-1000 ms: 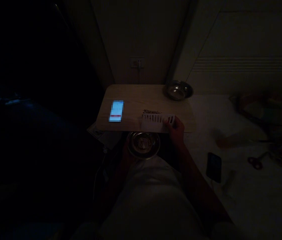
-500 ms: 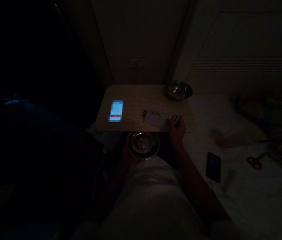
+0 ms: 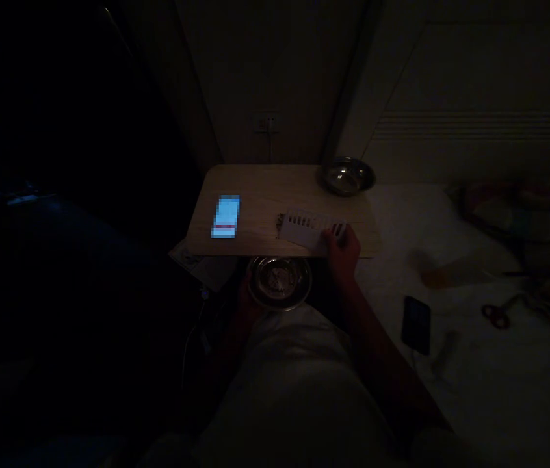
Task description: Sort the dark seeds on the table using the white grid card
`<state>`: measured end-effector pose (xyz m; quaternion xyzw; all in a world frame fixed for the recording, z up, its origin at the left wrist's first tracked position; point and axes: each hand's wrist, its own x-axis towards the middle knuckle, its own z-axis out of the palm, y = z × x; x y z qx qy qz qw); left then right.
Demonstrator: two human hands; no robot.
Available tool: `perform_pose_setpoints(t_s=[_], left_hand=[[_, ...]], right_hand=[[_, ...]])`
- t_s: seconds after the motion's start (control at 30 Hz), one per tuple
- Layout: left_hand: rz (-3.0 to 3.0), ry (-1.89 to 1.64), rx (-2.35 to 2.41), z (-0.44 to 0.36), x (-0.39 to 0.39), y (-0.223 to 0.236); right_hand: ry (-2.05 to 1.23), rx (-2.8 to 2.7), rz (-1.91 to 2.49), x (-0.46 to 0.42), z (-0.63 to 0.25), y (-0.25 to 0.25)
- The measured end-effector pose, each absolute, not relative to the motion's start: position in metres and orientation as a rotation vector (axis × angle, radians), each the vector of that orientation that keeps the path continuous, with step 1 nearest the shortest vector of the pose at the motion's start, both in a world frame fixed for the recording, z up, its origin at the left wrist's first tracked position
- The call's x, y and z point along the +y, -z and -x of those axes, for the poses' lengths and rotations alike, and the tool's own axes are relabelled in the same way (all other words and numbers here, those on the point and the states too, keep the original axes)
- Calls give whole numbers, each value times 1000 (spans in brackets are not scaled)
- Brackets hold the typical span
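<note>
The room is very dark. My right hand (image 3: 344, 252) is closed on the right end of a flat white piece with a row of slots (image 3: 304, 235), whose exact kind I cannot make out. It lies low over the wooden table (image 3: 260, 182), near the front edge. Small dark bits (image 3: 279, 224) show at its left end. Below that edge, my left hand (image 3: 249, 299) grips the left side of a round steel dish (image 3: 281, 305), held close to my lap. Pale scraps seem to lie inside the dish, too dim to name.
A lit phone (image 3: 226, 216) lies at the table's left. A steel bowl (image 3: 348, 177) stands at the back right corner. On the white bedding to the right are a dark phone (image 3: 416, 325) with a cable and red-handled scissors (image 3: 495, 316). A wall socket (image 3: 266, 121) holds a plug.
My right hand and the slotted white piece have shifted slightly left, and its slots show more plainly. My left hand and the dish have stayed put.
</note>
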<state>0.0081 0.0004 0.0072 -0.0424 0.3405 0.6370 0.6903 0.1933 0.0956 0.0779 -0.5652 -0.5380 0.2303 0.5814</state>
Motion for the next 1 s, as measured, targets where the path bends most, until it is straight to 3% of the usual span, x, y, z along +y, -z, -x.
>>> perform_pose_setpoints(t_s=[1.0], left_hand=[[28,-1509,744,-12,0,-2]], right_hand=[[-582,-1376,1261,96,-179,-84]])
